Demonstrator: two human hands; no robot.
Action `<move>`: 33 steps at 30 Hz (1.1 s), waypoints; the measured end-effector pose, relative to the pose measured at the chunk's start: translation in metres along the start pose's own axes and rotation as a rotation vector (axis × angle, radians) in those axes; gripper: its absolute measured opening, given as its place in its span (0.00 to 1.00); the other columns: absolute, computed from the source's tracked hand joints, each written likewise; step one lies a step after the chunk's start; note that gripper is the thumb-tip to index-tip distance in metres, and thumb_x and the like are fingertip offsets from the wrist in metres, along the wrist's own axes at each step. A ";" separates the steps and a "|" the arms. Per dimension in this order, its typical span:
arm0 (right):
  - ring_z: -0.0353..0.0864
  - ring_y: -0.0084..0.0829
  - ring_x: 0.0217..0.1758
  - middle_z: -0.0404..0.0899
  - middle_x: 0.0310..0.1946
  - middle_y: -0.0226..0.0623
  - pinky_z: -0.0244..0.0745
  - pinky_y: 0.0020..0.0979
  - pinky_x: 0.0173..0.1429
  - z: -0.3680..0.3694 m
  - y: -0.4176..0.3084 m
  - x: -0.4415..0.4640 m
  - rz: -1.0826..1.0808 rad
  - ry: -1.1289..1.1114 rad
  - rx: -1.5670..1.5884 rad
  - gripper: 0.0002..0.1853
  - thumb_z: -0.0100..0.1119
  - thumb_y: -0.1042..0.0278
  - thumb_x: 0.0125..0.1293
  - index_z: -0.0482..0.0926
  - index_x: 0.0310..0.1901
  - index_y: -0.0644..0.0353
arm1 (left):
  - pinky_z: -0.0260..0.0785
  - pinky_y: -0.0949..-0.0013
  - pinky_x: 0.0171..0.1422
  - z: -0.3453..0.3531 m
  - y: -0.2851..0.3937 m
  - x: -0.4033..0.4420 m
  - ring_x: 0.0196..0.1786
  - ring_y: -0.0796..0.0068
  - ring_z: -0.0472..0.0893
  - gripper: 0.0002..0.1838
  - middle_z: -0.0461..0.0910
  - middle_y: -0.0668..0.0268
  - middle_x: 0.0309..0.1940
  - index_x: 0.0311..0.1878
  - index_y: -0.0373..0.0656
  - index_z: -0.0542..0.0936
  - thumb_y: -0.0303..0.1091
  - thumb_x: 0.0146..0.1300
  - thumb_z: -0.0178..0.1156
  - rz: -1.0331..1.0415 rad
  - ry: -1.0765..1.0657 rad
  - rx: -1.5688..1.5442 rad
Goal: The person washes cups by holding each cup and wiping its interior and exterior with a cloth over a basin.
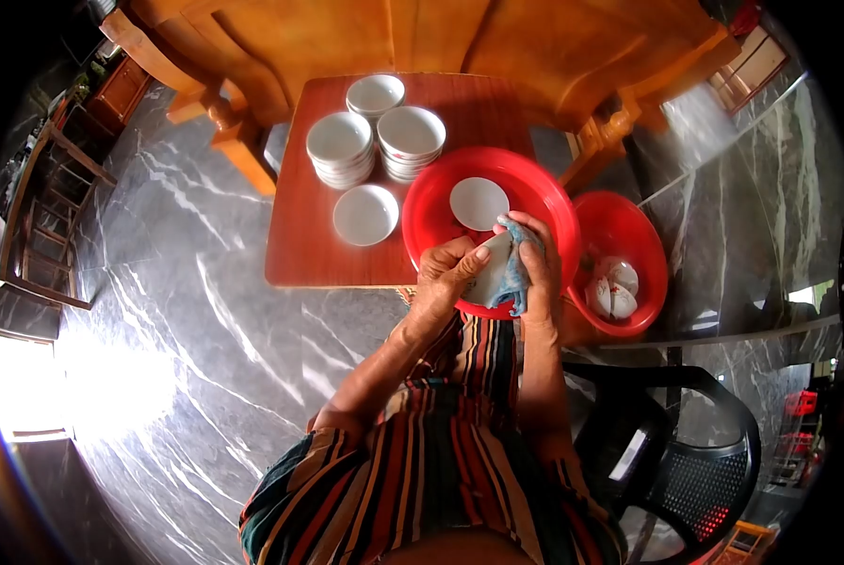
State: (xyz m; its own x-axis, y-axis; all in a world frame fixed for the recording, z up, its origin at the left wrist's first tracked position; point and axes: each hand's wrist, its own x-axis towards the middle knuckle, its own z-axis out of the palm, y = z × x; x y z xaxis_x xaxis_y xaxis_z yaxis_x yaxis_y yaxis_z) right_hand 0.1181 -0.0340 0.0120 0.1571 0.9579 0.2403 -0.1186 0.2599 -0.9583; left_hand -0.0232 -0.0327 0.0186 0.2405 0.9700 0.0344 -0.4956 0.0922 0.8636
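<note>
Over the near rim of a red basin (417, 202), my left hand (448, 273) grips a white bowl (484, 282), tilted on its side. My right hand (539, 273) is closed around a blue cloth (514, 280) pressed against that bowl. Another white bowl (479, 203) lies inside the basin. To the left on the wooden table stand stacks of white bowls, a left stack (339, 141), a right stack (412, 134) and a back stack (376, 93). A single white bowl (365, 216) sits in front of them.
A second red basin (641, 217), holding several white bowls (614, 294), stands to the right, lower than the red-brown table (300, 254). A carved wooden bench (422, 38) is behind the table. A black plastic chair (695, 480) stands at the lower right on the grey marbled floor (205, 235).
</note>
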 end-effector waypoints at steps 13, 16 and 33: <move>0.73 0.34 0.55 0.74 0.52 0.37 0.69 0.35 0.59 0.023 0.017 -0.022 0.362 0.320 0.886 0.21 0.40 0.55 0.69 0.69 0.56 0.59 | 0.66 0.76 0.38 0.003 -0.001 0.004 0.30 0.83 0.73 0.10 0.77 0.73 0.26 0.26 0.44 0.76 0.36 0.62 0.57 0.043 0.163 -0.369; 0.74 0.33 0.55 0.75 0.52 0.34 0.70 0.36 0.59 0.014 0.045 -0.032 0.303 0.188 0.971 0.21 0.40 0.52 0.68 0.71 0.54 0.57 | 0.68 0.74 0.43 0.003 -0.003 0.003 0.35 0.80 0.76 0.08 0.79 0.71 0.31 0.34 0.43 0.78 0.37 0.62 0.57 0.080 0.164 -0.418; 0.76 0.33 0.50 0.76 0.47 0.42 0.70 0.32 0.56 -0.023 0.065 -0.012 0.254 0.190 0.652 0.20 0.43 0.59 0.67 0.71 0.52 0.67 | 0.69 0.76 0.42 0.006 0.012 0.000 0.37 0.79 0.77 0.21 0.79 0.66 0.36 0.49 0.35 0.75 0.44 0.63 0.58 -0.191 0.010 -0.186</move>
State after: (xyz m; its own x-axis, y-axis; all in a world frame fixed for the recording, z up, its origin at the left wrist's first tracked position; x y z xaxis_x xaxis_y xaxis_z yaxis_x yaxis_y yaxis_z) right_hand 0.1310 -0.0320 -0.0564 0.2078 0.9760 -0.0656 -0.7256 0.1089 -0.6794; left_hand -0.0238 -0.0331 0.0317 0.3364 0.9332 -0.1263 -0.5869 0.3127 0.7469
